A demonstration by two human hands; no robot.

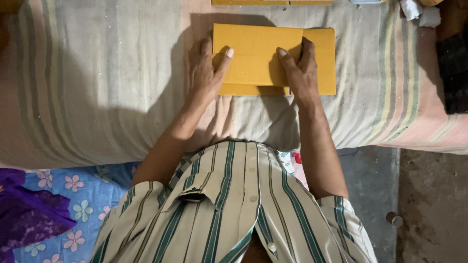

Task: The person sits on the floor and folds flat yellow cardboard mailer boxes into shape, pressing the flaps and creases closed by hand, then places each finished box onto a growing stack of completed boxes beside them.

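A flat yellow cardboard piece (258, 44), folded over itself, lies on a striped cloth surface (97, 73). My left hand (207, 73) rests flat on its left side, thumb pointing inward across the folded flap. My right hand (300, 73) presses down on its right part, fingers spread over the flap's edge. Both hands lie palm down on the cardboard, not wrapped around it.
More yellow cardboard (270, 2) lies at the far edge. White crumpled material (419, 12) and a dark object (453, 68) sit at the right. A blue floral cloth (73, 195) and a purple cloth (24, 214) lie at lower left; grey floor (414, 195) shows at lower right.
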